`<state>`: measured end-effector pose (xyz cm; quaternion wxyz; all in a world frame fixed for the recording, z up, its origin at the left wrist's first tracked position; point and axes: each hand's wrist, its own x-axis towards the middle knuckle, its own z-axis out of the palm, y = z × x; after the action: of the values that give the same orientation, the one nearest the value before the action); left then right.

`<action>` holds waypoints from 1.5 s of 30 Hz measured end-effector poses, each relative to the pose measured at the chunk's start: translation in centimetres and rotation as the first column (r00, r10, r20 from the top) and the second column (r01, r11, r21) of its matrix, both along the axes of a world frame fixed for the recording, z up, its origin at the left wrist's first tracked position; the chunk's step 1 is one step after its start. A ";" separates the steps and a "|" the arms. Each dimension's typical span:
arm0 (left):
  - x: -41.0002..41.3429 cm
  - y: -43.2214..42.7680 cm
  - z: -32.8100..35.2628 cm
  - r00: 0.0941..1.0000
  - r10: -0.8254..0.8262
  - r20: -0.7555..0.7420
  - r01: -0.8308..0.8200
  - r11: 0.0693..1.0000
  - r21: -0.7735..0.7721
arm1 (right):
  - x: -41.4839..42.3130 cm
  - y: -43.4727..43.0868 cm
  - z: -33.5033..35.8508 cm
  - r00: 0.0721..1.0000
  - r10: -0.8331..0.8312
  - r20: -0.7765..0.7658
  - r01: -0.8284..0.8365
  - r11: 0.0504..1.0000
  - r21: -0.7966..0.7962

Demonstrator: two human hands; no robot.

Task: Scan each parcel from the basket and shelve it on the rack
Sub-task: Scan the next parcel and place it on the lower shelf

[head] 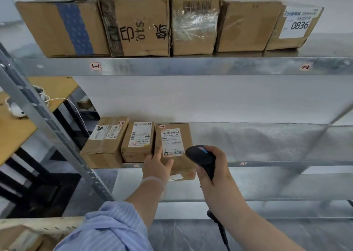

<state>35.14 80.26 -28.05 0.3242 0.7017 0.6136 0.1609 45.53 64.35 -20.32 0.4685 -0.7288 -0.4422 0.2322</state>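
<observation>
- At far left we see a yellow-topped desk (17,134) with a white cord lying on it. It stands behind the rack's slanted metal upright (44,115).
- Higher up, on the top shelf (191,65), a row of five cardboard boxes (137,25) stands packed side by side.
- At the left end of the middle shelf (267,142), a first parcel (107,140) and a second parcel (138,140) lie next to each other, labels up.
- Just right of them, our left grip (156,167) clasps the near left corner of the third parcel (188,138). The fingers reach down beside the second parcel and the thumb lies across the top.
- The third parcel rests on the middle shelf, close against the second. Its near end hangs out over the shelf's front lip, so we judge that shelving is not finished.
- Its white label (172,142) faces up with the barcode toward the far end, uncovered.
- Further right, our right grip (215,170) is curled round the handle of a black scanner (200,155). The scanner's head hovers just beside the label's near right corner, and its cord (219,229) drops toward us.
- We cannot tell whether a scan has registered.
- To do this step well, we would point the scanner head squarely at the barcode and keep the thumb off the label.
- We would then slide the parcel straight back until its near face lines up with the other two, label upward.
- To the right, the middle shelf runs on as bare metal, with room for more parcels.
</observation>
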 end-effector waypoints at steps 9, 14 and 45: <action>-0.3 -0.4 -0.7 0.878 -0.232 -0.419 0.376 0.876 0.303 | -0.3 0.3 -0.4 1.000 -0.019 0.005 0.019 1.000 0.011; 0.4 1.5 0.0 0.870 -0.199 -0.451 0.338 0.907 0.252 | -0.4 0.2 -0.9 0.999 -0.038 0.017 0.038 0.999 -0.011; -20.7 -20.6 -2.5 0.909 0.260 -0.325 -0.216 0.962 0.166 | -12.5 -9.9 -5.4 0.837 0.547 0.009 -0.546 0.837 -0.030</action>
<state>14.44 59.68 -30.51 0.1450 0.6580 0.7302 0.1130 33.00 54.47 -25.72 0.3695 -0.5804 -0.6327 0.3555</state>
